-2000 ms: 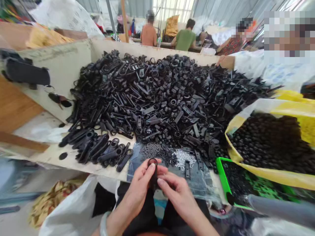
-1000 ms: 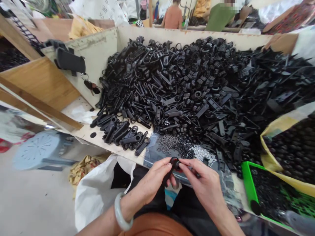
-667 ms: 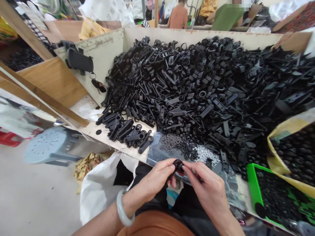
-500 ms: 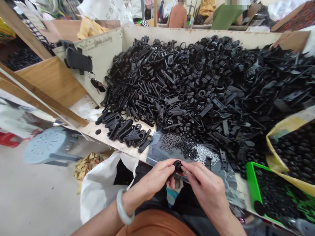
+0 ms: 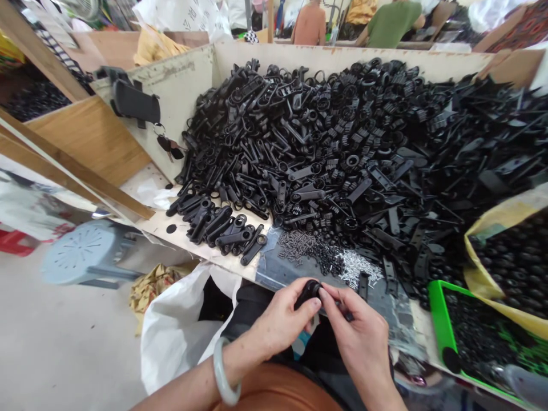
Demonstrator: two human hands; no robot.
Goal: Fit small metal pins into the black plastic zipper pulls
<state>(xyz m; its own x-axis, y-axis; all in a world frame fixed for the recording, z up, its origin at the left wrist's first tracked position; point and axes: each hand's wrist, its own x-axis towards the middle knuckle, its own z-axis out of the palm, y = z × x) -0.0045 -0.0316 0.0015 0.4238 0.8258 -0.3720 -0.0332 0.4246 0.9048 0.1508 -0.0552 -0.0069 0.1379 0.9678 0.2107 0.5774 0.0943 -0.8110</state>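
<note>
In front of my lap, my left hand (image 5: 285, 314) is closed around a black plastic part (image 5: 309, 292) with a rounded end, its thumb lying along the near side. My right hand (image 5: 357, 325) presses thumb and fingertips together at the right side of that same part. Something small and dark (image 5: 349, 315) shows by the curled right fingers, too hidden to name. Just beyond the hands, on a grey work surface (image 5: 278, 274), lie heaps of small dark pins (image 5: 295, 245), black bits (image 5: 327, 260) and silver pins (image 5: 359, 268).
A big pile of black plastic parts (image 5: 299, 137) fills the walled bench. Lever-shaped pieces (image 5: 231, 231) lie at front left. To the right are a green tray (image 5: 439, 319) and a yellow-edged sack (image 5: 483, 282). A white sack (image 5: 166, 325) hangs below; a blue stool (image 5: 85, 251) stands left.
My left thumb has shifted right over the black plastic part. My right fingers have curled in closer against it, and a small dark thing now shows by them.
</note>
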